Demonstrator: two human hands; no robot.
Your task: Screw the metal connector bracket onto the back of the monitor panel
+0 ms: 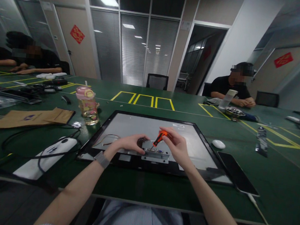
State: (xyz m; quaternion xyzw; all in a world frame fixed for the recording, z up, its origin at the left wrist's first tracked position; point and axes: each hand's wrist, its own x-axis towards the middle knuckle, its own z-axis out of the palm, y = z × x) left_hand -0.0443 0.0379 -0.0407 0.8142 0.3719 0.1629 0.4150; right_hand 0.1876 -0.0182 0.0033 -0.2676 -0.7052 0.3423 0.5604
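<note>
A large flat display panel point(127, 124) with a black frame lies on the table in front of me. Near its close edge sits a metal bracket point(155, 156) that carries a small circuit board with connectors. My left hand point(131, 143) curls its thumb and fingers round the left end of the bracket, beside a dark part I cannot make out. An orange and black screwdriver point(160, 138) is pinched in the fingers of my right hand point(175, 143). It is tilted, its tip pointing down at the board. The exact contact of the tip is too small to tell.
Left of the panel are a pink-topped bottle point(87, 104), a brown paper bag point(32, 118) and a white power strip point(46, 157) with black cables. On the right lie a phone point(236, 173) and a white case point(218, 144). Several people sit across the table.
</note>
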